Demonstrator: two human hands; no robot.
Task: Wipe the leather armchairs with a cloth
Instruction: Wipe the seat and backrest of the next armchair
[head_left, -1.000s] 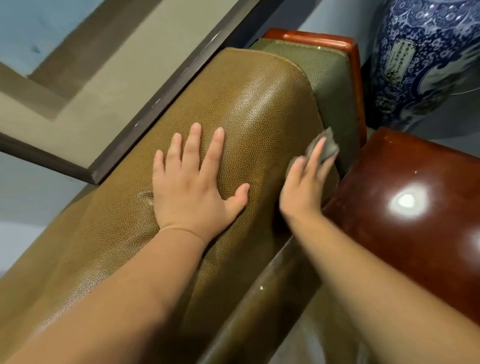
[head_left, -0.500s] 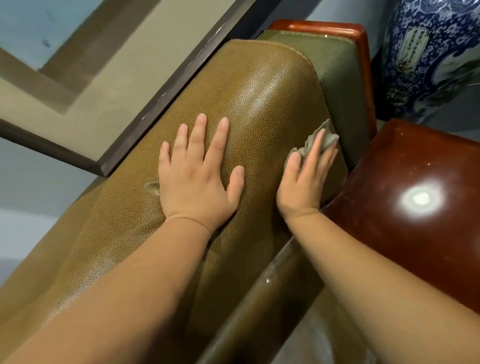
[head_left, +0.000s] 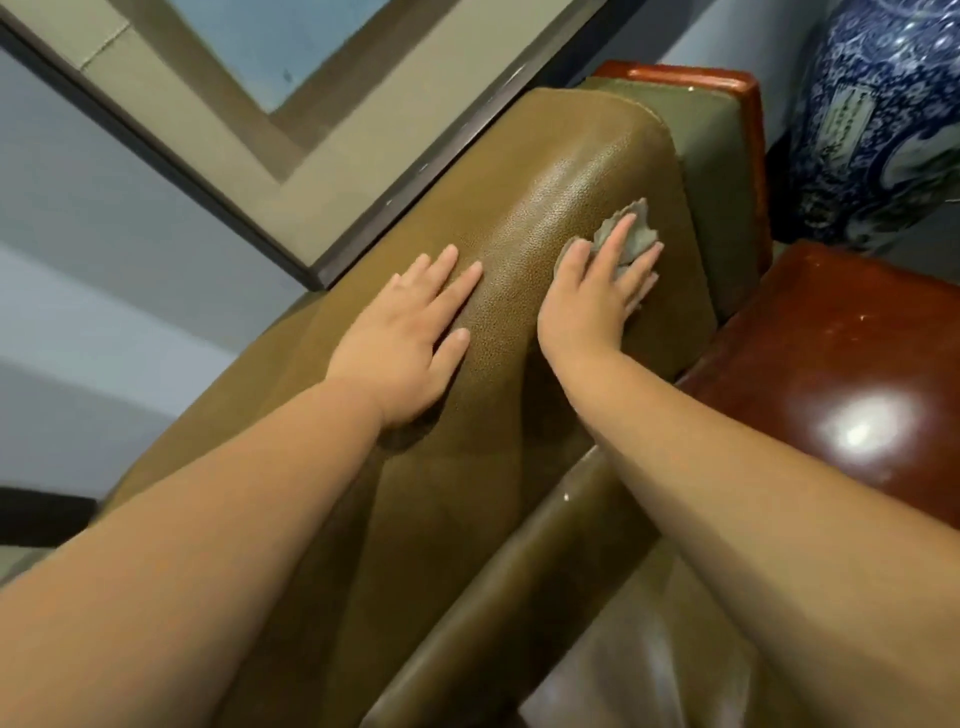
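Hands and cloth on the backrest of a leather armchair (head_left: 524, 223), head view. Left hand (head_left: 402, 345) lies flat on the olive-brown leather near frame centre, fingers straight and slightly spread, pointing toward 1 o'clock, palm touching the surface; it holds nothing. Right hand (head_left: 597, 296) sits just beside it at 3 o'clock, fingers extended and close together, pressing a small grey cloth (head_left: 631, 236) against the leather. Cloth is crumpled; its edges project past the fingertips toward 1 o'clock, near the stitched corner seam of the backrest. Whether the thumb hooks any fold of the cloth cannot be told, as it is hidden under the hand. Both forearms enter from the lower edge, at 7 and 5 o'clock. Glossy red-brown wooden surface (head_left: 852, 364) adjoins the chair at 3 o'clock and carries a bright light reflection. Blue-and-white porcelain vase (head_left: 883, 119) stands at 2 o'clock, behind the wood. Framed panel (head_left: 249, 140) with a dark border hangs on the wall at 11 o'clock, its lower edge just beside the top of the backrest.
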